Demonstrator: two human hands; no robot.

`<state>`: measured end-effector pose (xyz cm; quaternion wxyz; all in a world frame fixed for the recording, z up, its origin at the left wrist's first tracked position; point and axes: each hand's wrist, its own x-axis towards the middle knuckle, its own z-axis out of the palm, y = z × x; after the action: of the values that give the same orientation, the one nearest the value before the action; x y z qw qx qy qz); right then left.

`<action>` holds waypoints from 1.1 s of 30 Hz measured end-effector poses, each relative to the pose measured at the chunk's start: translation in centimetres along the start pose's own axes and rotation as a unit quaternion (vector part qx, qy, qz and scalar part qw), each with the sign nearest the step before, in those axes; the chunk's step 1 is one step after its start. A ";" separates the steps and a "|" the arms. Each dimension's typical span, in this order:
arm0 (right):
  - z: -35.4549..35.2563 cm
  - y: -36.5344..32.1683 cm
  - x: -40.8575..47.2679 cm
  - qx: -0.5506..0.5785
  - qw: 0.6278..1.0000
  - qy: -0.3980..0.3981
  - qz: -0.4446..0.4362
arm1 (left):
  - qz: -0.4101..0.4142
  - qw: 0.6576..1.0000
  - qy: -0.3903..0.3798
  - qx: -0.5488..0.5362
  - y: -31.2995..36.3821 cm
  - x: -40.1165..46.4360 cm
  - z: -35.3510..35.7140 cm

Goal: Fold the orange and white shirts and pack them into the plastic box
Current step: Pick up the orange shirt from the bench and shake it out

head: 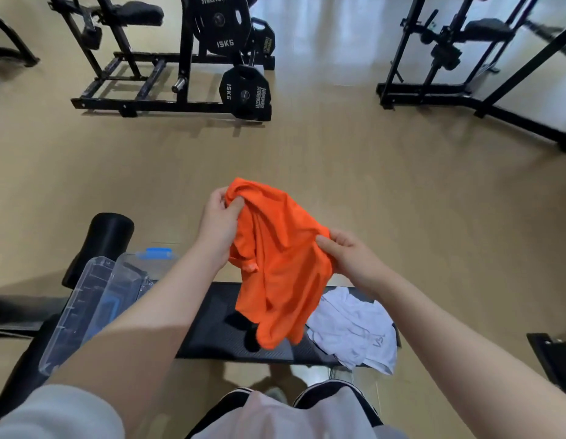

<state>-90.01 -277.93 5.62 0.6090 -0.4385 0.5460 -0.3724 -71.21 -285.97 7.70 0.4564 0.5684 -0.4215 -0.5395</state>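
Observation:
I hold the orange shirt (276,264) up in the air above a black bench pad (211,331). My left hand (219,224) pinches its top left part. My right hand (351,258) grips its right edge. The shirt hangs crumpled, its lower end just over the pad. The white shirt (354,331) lies bunched on the right end of the pad. The clear plastic box (85,308) with blue latches stands open at the left, partly hidden by my left forearm.
A black foam roller pad (102,245) sits behind the box. Weight machines with 15 kg plates (243,93) stand on the wooden floor ahead, and a black rack (465,58) is at the far right. A dark object (551,353) is at the right edge.

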 end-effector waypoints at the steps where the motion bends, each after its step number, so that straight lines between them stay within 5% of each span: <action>1: 0.5 -0.6 0.2 0.015 1.000 0.026 -0.004 | 0.002 0.999 0.004 0.043 -0.9 -0.1 0.0; 4: 1.8 -2.2 0.9 0.056 0.995 0.087 0.011 | 0.025 0.988 -0.062 0.139 -2.7 -1.6 0.9; 8: 2.7 -3.5 1.3 0.119 0.989 0.087 0.030 | -0.033 0.970 -0.224 0.086 -4.1 -5.6 2.7; 13: 2.9 -5.5 1.0 0.151 0.988 0.042 -0.010 | 0.002 0.975 -0.159 0.156 -5.2 -5.7 3.5; 20: 1.4 -4.8 0.7 0.146 0.981 0.119 -0.040 | -0.042 0.975 -0.216 -0.025 -1.4 -4.8 3.5; 26: 1.3 -2.9 -0.3 -0.027 0.993 0.104 -0.052 | -0.050 0.972 -0.162 -0.164 1.5 -3.7 3.6; 33: 1.6 -3.3 -0.5 -0.030 0.993 0.072 -0.094 | -0.047 0.980 -0.118 -0.154 2.5 -2.4 2.5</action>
<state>-88.36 -278.37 8.93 0.5168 -0.4780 0.5562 -0.4416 -73.85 -284.33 10.69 0.4599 0.4428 -0.3568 -0.6820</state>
